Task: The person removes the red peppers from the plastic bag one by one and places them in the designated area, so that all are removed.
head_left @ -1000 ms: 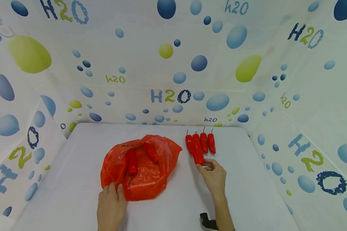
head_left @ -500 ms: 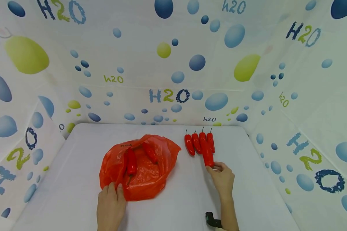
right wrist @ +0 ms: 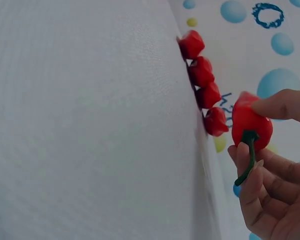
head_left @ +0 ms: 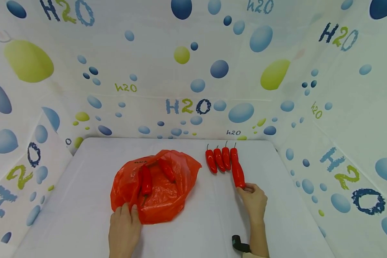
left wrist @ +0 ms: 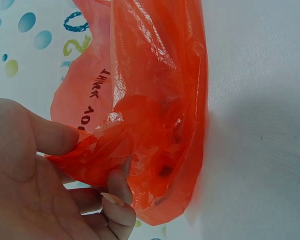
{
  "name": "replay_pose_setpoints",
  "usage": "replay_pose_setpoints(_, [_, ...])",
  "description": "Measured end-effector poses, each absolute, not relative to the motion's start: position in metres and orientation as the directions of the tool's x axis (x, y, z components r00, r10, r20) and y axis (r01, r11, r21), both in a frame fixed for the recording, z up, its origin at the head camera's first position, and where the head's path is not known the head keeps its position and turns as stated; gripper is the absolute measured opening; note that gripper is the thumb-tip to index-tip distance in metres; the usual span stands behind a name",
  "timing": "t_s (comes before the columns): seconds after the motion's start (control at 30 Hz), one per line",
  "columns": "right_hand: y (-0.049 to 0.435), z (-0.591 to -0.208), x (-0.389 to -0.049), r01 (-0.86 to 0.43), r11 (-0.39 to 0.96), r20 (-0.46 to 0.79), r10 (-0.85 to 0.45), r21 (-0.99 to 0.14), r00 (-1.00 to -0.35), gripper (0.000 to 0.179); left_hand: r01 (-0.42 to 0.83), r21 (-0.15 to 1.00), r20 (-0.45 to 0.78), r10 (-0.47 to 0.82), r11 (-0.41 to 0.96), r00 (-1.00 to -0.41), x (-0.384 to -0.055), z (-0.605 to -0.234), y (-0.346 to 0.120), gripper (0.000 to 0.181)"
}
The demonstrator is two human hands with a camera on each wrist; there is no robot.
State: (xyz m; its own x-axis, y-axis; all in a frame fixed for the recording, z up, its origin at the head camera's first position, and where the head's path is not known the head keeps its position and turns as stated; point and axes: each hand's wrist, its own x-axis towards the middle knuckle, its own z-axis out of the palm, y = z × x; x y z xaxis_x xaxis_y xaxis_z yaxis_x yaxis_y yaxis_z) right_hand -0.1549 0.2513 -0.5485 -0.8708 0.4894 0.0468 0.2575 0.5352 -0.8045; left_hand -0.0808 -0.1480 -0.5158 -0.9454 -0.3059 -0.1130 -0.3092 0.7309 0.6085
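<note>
My left hand (head_left: 125, 225) pinches the near left edge of a red plastic bag (head_left: 162, 215) between thumb and fingers; in the left wrist view the film bunches up there. Two red chili peppers, one at the left (head_left: 146, 182) and one farther back (head_left: 166, 170), lie in the bag's mouth. My right hand (head_left: 255, 203) holds another red chili pepper (head_left: 237, 175) by its stem end, tip pointing away. In the right wrist view its green stem (right wrist: 251, 157) hangs toward the palm. That pepper overlaps the rightmost of several chili peppers (head_left: 225, 157) lined up side by side, stems away from me.
A white table (head_left: 193, 240) carries everything. Its far edge meets a patterned sheet (head_left: 142, 64) that rises behind and at both sides. A black curved object (head_left: 239, 244) shows beside the right forearm.
My right hand has carried the held chili pepper rightward, from over the left part of the row to its right end. My left hand stays on the bag.
</note>
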Motion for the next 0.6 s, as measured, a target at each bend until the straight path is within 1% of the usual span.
replay_pose_setpoints(0.1, [0.254, -0.551, -0.155, 0.269, 0.534, 0.034, 0.49, -0.802, -0.871, 0.033, -0.322, 0.607, -0.135, -0.306, 0.726, -0.943, -0.081, -0.516, -0.147, 0.041])
replay_pose_setpoints(0.4, [0.262, -0.564, -0.157, 0.3, 0.533, 0.002, 0.492, -0.791, -0.87, 0.035, -0.319, 0.614, -0.126, -0.31, 0.722, -0.942, -0.08, -0.517, -0.148, 0.04])
replay_pose_setpoints(0.6, [0.264, -0.565, -0.156, 0.304, 0.534, -0.002, 0.493, -0.789, -0.87, 0.036, -0.325, 0.612, -0.134, -0.311, 0.721, -0.941, -0.08, -0.516, -0.148, 0.04])
